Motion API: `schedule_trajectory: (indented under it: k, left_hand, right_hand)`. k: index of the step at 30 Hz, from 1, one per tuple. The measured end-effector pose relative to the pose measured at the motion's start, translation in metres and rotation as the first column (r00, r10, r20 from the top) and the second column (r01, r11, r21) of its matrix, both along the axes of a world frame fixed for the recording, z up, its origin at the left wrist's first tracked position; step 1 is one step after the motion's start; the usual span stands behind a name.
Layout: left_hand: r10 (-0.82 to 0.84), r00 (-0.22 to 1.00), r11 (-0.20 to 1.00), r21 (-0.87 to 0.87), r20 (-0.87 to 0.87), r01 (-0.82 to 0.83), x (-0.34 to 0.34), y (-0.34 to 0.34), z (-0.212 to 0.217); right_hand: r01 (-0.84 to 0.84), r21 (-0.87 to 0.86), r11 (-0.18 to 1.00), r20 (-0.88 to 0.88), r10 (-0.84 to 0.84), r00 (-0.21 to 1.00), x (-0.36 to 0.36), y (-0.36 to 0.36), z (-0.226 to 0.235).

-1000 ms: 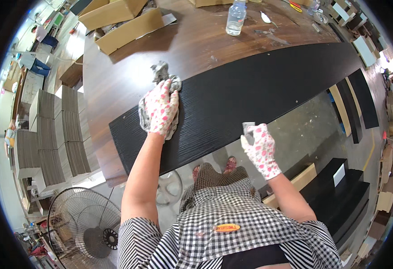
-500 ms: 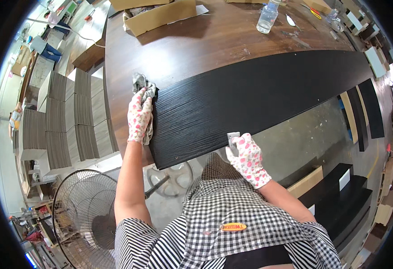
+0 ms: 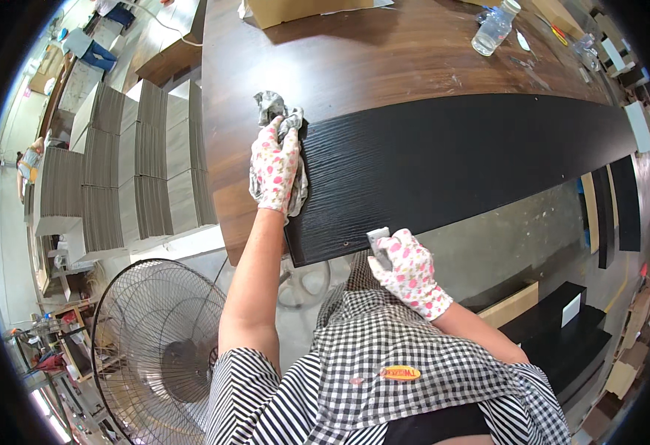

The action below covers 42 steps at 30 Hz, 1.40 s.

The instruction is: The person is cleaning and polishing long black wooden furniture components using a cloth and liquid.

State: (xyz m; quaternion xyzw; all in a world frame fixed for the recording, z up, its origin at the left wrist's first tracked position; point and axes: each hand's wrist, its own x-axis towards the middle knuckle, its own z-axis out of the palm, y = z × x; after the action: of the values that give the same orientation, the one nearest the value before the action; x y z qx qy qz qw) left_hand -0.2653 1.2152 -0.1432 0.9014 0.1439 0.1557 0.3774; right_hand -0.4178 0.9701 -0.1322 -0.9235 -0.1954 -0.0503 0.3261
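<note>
A long black wood-grain board (image 3: 444,163) lies across the table, its near edge overhanging the table's side. At the board's left end, my left hand (image 3: 274,169), in a floral glove, is closed on a crumpled grey rag (image 3: 271,105) pressed against the end edge. My right hand (image 3: 408,273), gloved alike, is by the board's near edge, close to the near left corner. Its fingers pinch a small flat grey piece (image 3: 377,237), whose exact kind I cannot make out. Part of that piece is hidden by the fingers.
On the brown table (image 3: 369,59) stand a cardboard box (image 3: 303,10) and a clear bottle (image 3: 496,30). Stacks of grey panels (image 3: 106,185) rise at the left, above a floor fan (image 3: 162,356). More black boards (image 3: 555,326) lie low on the right. People are in the far left background.
The whole view has shifted, so the board and table appear farther right. My right hand has moved left along the near edge toward the corner. My left hand stays on the rag.
</note>
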Motion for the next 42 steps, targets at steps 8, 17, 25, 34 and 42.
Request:
schedule_trajectory:
  k: [8,17,25,34,42]
  left_hand:
    - [-0.014,1.0,1.0,-0.001,0.015,0.014,0.005,-0.009,0.0]
    - [0.025,0.999,0.995,0.097,0.045,-0.029,-0.003,0.001,-0.002]
    - [-0.007,0.995,0.996,0.094,0.102,-0.003,0.002,-0.01,-0.005]
    - [0.019,0.999,0.997,0.077,0.048,-0.023,-0.003,-0.006,-0.003]
    - [-0.019,1.0,0.993,-0.113,-0.008,0.018,0.008,-0.008,-0.013]
  right_hand:
    - [-0.249,-0.164,0.955,-0.032,0.247,0.968,-0.004,0.048,0.0]
    - [-0.269,-0.109,0.957,-0.069,0.262,0.963,-0.01,0.07,0.002]
    - [-0.36,-0.12,0.925,-0.022,0.36,0.933,-0.01,0.098,0.006]
    - [0.199,-0.093,0.976,0.066,-0.193,0.979,-0.005,-0.007,-0.002]
    - [0.016,-0.07,0.997,0.079,-0.01,0.997,-0.009,0.024,-0.011]
